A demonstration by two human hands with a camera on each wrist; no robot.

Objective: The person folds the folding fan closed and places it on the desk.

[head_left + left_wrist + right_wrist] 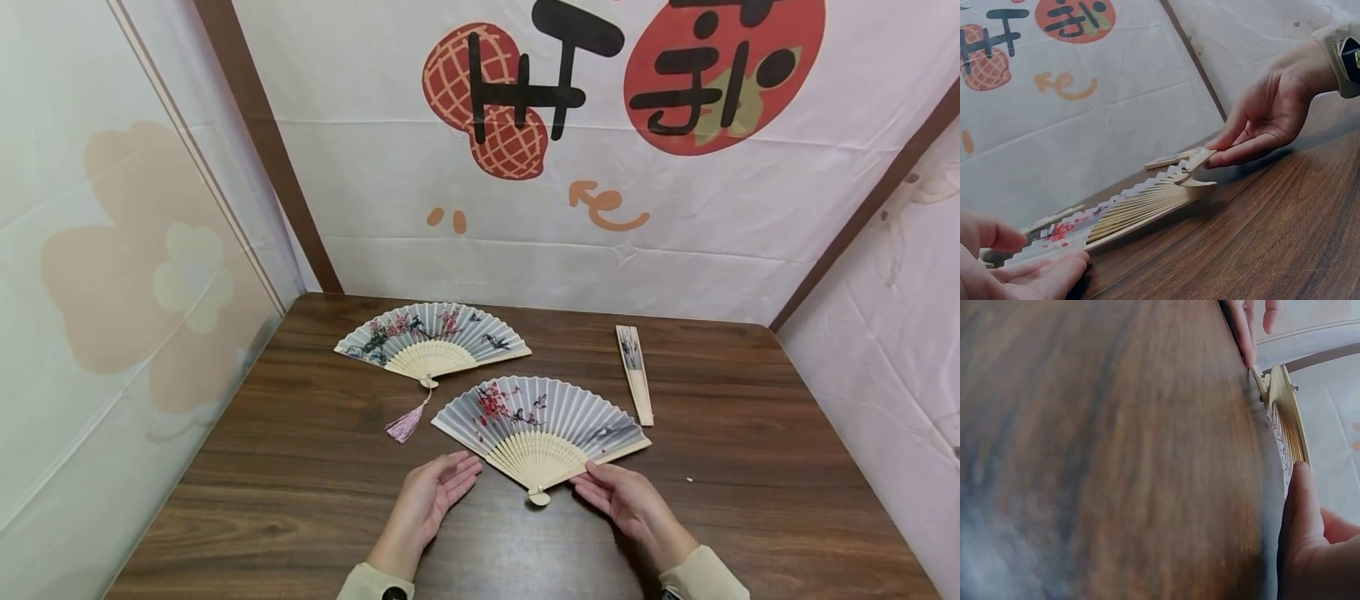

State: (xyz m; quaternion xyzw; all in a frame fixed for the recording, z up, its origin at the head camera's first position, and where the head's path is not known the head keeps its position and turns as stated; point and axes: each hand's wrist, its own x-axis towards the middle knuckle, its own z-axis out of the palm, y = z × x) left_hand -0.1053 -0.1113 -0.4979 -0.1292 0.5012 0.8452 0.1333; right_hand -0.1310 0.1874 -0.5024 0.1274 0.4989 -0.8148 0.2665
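A spread folding fan, grey with red blossoms and pale ribs, lies in front of me with its pivot toward me. My right hand pinches its right outer rib, thumb on top and fingers underneath. At the fan's left edge is my left hand, palm facing inward and fingers fairly straight. In the left wrist view, the left fingertips lie right at the fan's edge while the thumb stands apart. The right wrist view shows the right thumb against the outer rib.
Behind on the left lies another spread fan with a pink tassel. A closed fan lies at the back right. All are on a brown wooden table, with printed white cloth hanging behind. A tiny pale scrap lies to the right.
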